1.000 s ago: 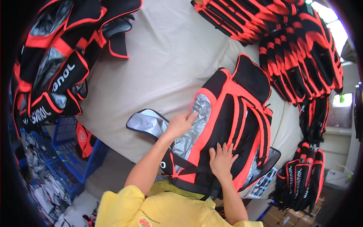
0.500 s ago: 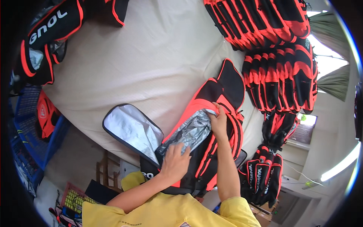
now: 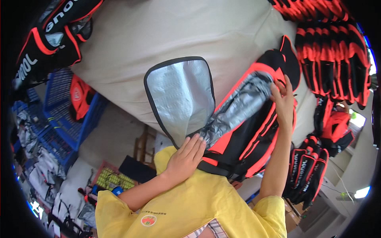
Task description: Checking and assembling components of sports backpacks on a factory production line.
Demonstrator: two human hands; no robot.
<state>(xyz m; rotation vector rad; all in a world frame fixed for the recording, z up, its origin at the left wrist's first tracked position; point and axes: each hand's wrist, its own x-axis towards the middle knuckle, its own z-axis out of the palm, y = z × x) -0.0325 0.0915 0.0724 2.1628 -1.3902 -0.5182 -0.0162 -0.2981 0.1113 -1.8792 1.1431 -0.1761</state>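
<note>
A black and bright-red backpack [image 3: 264, 137] lies tilted on the pale cloth-covered table in front of me. Its compartment is unzipped and shows a crinkled silver lining [image 3: 242, 105]. The silver-lined flap [image 3: 180, 93] with a black edge is folded out to the left. My left hand [image 3: 186, 158] rests with fingers stretched out on the near end of the opening, by the base of the flap. At the far right end, my right hand [image 3: 282, 104] has thumb and fingers bent around the red rim of the opening.
Stacked red-and-black bags [image 3: 331, 59] stand along the right side of the table [image 3: 131, 63]. More bags [image 3: 51, 43] lie at the far left, above blue plastic crates [image 3: 65, 107]. A pink basket of yellow-green items [image 3: 115, 178] and a wooden stool [image 3: 143, 144] are below left.
My left hand has come out of the lining to the opening's near end, its fingers straightened. The flap stands more spread out. The whole view has shifted, with the backpack now further right.
</note>
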